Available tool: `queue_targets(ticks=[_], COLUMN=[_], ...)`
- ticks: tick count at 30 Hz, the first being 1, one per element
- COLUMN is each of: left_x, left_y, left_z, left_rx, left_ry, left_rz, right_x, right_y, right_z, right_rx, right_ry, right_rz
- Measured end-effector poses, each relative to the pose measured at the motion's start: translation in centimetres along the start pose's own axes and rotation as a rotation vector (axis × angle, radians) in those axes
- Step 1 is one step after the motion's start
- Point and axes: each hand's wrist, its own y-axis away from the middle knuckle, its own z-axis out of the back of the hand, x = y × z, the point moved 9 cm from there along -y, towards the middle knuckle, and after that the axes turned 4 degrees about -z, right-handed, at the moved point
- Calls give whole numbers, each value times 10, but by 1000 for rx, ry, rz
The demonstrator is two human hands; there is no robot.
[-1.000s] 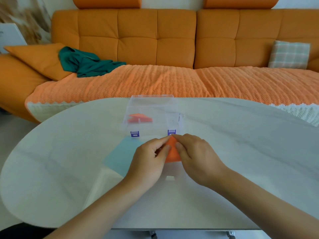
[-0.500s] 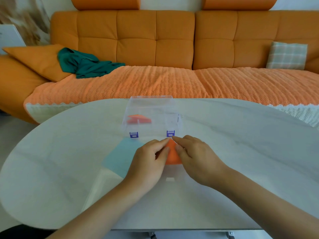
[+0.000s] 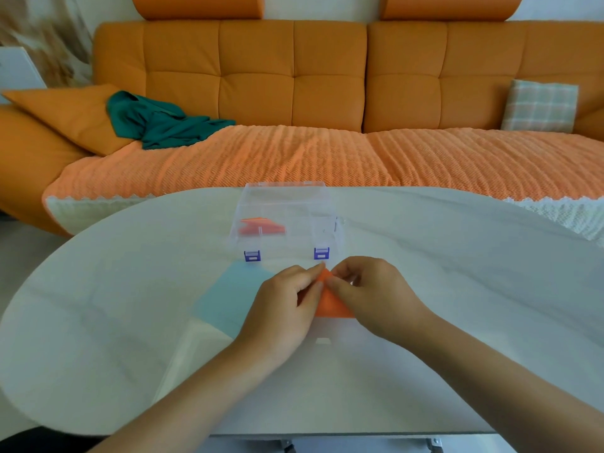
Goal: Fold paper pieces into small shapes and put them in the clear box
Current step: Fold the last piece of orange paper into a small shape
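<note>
No writing or brand can be read anywhere – the two blue latches [image 3: 252, 255] on the clear box [image 3: 285, 220] carry pale labels too small to make out. The sofa [image 3: 294, 93] fills the far side, beyond the white table [image 3: 98, 322]. Since half a second ago the box, the light blue sheet [image 3: 228, 295] and both hands sit lower in view, while the hands' hold is much the same. The box stands just beyond the fingertips, with an orange folded shape [image 3: 261, 227] inside its left part. The blue sheet lies flat, partly under the left hand [image 3: 281, 315]. Both hands pinch the orange paper [image 3: 330, 304] at its top corner – left fingers pressed together, right hand [image 3: 376, 299] with thumb and forefinger closed on it.
</note>
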Motion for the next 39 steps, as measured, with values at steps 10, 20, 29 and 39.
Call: queue_targets(ticks=[10,20,29,39], left_x=[-8,-7,-12,-27], left_y=[-4,6,7,21], left_z=[15,-11,-13,-20], left_rx=[114,400,410,426], left_ry=[-222,-309,-369,-546], left_rz=[-169,-283,-316,-450], right_x=[-30,-12,18,0], right_y=[-15,-10,0,-9], right_z=[-10,-10,-7,-9], right_rx=[92,-22,-133,-3], right_ry=[76,432,685,618], right_rz=[-222,-121,268,108])
